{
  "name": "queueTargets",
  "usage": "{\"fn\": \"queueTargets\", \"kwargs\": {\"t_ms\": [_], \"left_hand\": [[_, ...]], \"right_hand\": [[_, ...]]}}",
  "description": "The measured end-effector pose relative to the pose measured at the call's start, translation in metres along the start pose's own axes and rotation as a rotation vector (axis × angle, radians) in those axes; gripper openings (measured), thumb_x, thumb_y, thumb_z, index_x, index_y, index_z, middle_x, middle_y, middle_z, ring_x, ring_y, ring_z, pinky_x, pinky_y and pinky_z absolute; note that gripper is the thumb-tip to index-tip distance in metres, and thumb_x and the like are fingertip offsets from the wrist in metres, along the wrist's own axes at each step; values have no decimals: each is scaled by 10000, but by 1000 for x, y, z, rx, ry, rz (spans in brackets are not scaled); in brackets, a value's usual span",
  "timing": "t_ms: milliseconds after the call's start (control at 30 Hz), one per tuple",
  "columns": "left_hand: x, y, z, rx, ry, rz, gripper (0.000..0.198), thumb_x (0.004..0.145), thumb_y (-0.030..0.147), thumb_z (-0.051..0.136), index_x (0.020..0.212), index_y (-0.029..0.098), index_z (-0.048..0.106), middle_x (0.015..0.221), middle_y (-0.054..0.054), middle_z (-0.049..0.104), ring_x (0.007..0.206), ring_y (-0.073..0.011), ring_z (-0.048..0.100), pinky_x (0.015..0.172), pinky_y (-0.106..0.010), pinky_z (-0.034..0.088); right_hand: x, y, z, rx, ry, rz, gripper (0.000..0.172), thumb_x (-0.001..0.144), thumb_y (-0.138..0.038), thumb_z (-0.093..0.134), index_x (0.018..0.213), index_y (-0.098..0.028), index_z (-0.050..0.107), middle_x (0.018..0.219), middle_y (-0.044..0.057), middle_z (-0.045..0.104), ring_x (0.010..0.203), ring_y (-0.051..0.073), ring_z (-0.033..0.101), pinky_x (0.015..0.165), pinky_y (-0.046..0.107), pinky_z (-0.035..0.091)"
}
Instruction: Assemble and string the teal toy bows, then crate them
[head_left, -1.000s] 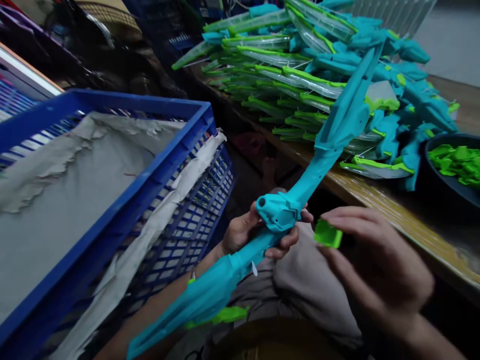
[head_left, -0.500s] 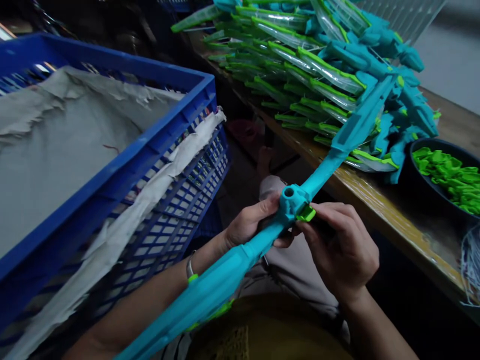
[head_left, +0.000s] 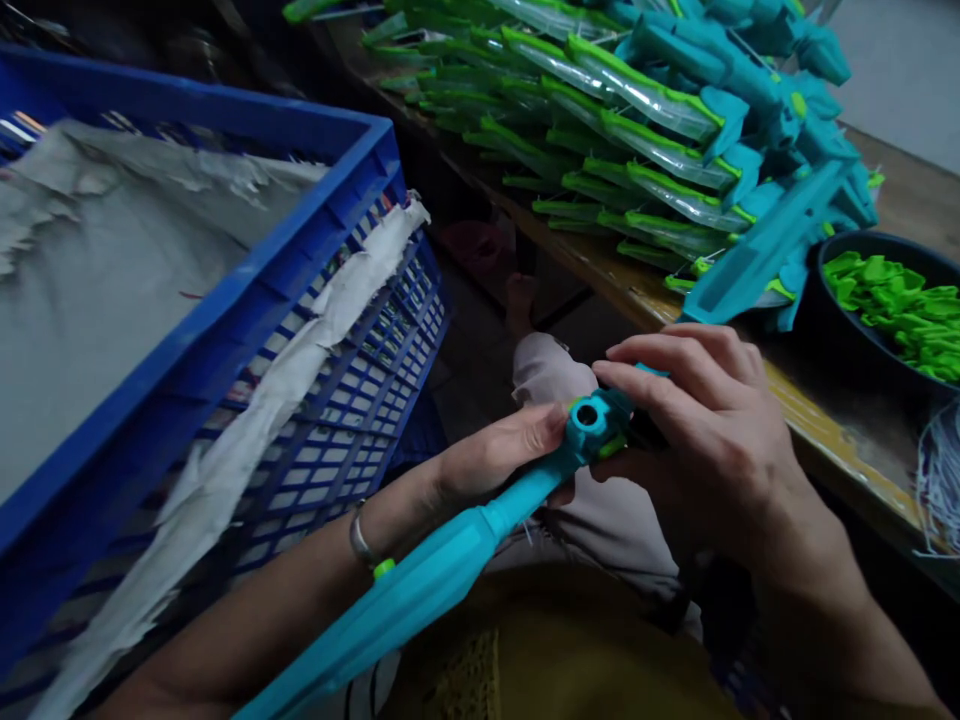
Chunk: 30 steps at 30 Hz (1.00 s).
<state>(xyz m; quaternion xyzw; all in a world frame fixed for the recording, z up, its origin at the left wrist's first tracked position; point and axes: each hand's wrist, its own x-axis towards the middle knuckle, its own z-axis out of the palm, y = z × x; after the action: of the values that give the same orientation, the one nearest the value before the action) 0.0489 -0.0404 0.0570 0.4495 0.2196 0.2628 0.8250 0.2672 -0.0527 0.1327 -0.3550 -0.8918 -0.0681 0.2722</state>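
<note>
My left hand [head_left: 491,462] grips a long teal plastic toy bow [head_left: 442,565] just below its round centre hub [head_left: 587,417]. The bow runs from the lower left up toward the pile at the upper right. My right hand [head_left: 701,435] is closed over the hub, pressing a small green plastic piece [head_left: 611,447] against its side; only a sliver of the piece shows under my fingers. A metal bangle [head_left: 361,540] sits on my left wrist.
A blue plastic crate [head_left: 300,240] lined with grey cloth stands at the left. On the wooden table [head_left: 630,290] lies a big pile of teal and green bagged bows [head_left: 645,110]. A dark bowl [head_left: 832,330] of green pieces is at the right, white strings [head_left: 941,480] beside it.
My right hand brought the green piece to the bow's hub and closed over it. The bow's upper limb tipped lower toward the table. The view shifted down and right.
</note>
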Motion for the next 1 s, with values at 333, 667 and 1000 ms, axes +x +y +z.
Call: {"fn": "queueTargets", "kwargs": {"t_ms": [333, 667, 1000], "left_hand": [[-7, 49, 2, 898, -317, -173, 492, 1018, 637, 443, 1033, 177, 617, 895, -35, 646, 804, -196, 610, 720, -289, 464], [18, 38, -4, 1166, -470, -452, 284, 982, 467, 542, 928, 201, 627, 819, -3, 616, 768, -184, 605, 678, -263, 416], [25, -27, -3, 1200, -167, -425, 311, 994, 454, 395, 952, 203, 573, 960, -74, 681, 873, -246, 637, 798, -356, 475]], "right_hand": [[-8, -5, 3, 325, -539, -6, 341, 903, -386, 825, 909, -161, 569, 867, 32, 606, 749, 174, 541, 633, 317, 319], [-32, -2, 47, 523, -810, 242, 450, 848, -476, 873, 866, -162, 552, 806, 18, 606, 718, 162, 563, 609, 275, 284], [-68, 12, 88, 470, -845, 346, 454, 889, -528, 820, 879, -150, 569, 822, 44, 632, 728, 171, 571, 633, 279, 288]]}}
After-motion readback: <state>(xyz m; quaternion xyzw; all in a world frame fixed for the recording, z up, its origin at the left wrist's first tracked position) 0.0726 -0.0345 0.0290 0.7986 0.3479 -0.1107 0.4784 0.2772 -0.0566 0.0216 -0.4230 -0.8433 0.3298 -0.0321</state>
